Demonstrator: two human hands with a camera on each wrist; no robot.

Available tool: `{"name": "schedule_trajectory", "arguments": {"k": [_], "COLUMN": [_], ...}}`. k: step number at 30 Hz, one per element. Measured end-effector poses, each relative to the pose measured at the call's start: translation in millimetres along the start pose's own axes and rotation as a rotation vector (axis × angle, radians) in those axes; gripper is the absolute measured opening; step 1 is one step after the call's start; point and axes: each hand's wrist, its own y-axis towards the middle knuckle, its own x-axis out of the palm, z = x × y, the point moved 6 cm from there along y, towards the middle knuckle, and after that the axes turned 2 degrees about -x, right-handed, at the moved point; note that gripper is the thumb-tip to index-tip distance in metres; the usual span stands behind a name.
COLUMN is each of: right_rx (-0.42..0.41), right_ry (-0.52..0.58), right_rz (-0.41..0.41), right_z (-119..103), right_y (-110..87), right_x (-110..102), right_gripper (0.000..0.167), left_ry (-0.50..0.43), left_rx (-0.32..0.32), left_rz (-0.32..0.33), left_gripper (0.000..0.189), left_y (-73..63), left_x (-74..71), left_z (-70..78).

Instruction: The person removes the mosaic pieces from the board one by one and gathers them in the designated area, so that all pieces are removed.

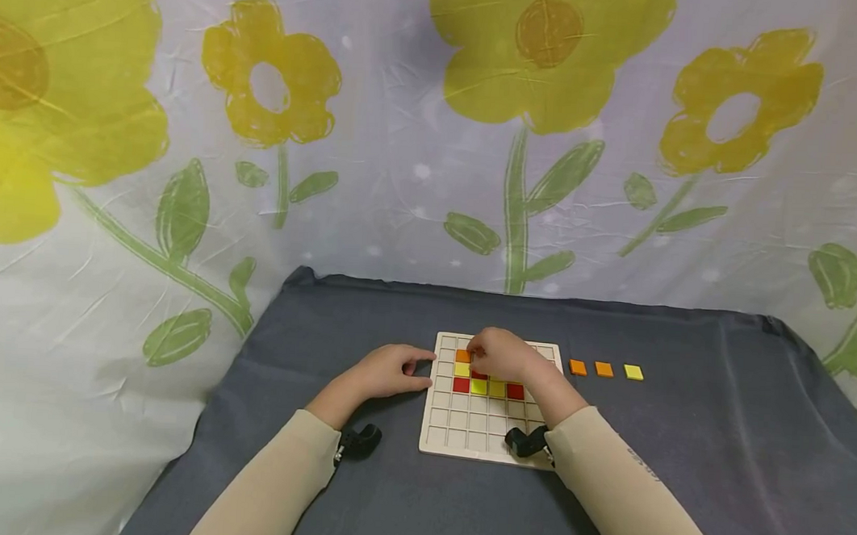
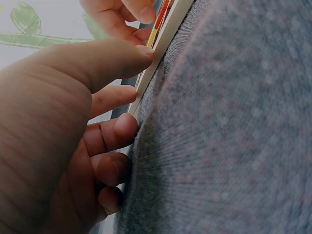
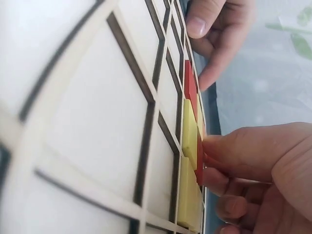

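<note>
Though too small to read, sleeve lettering (image 1: pixel 643 465): dark.
Left hand (image 1: pixel 388 370): relaxed, touching left edge of grid board (image 1: pixel 458 420).
Right hand (image 1: pixel 505 357): at tiles (image 1: pixel 479 386); cannot tell if pinching one.
Grid board: on grey cloth (image 1: pixel 380 499).

One dark grey cloth (image 1: pixel 681 442), creased at right, lies spread below a white curtain (image 1: pixel 382 184), which hangs at far side and left. The curtain bears: two large yellow flowers (image 1: pixel 482 68), left and middle; two smaller golden flowers (image 1: pixel 773 79), white-centred; green stems (image 1: pixel 516 207); green leaves (image 1: pixel 184 214).
</note>
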Motion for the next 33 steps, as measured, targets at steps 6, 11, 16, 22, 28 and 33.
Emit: {"name": "schedule_trajectory", "arguments": {"k": [6,11,16,22,28,33], "right_rx": [0.041,0.058,0.072,0.068,0.048,0.051], "right_ry": [0.047,0.063,0.012,0.018,0.082,0.147], "right_rz": [0.073,0.138,0.174,0.204,0.24,0.245], "right_z": [1.6,-2.7,-7.0,-6.9,-7.7,-7.8], "right_y": [-1.8,-1.3,-1.8,-9.5,-26.2,-40.2], "right_x": [-0.7,-5.6,-8.6,-13.9,-22.4,-26.4], "right_gripper": [0.032,0.029,0.028,0.029,0.028,0.027], "left_ry": [-0.008,-0.013,-0.003,0.002,-0.004,0.001], "left_rx": [0.009,0.016,0.011,0.011,0.02,0.018], "left_rz": [-0.008,-0.009,-0.003,-0.005,-0.003,0.008], "left_gripper": [0.051,0.051,0.051,0.05,0.05,0.05], "left_y": [1.5,2.5,5.4,7.2,5.1,1.9], "left_x": [1.2,-0.2,1.2,1.9,2.2,1.8], "left_z": [2.0,5.2,5.0,6.7,3.9,-1.3]}}
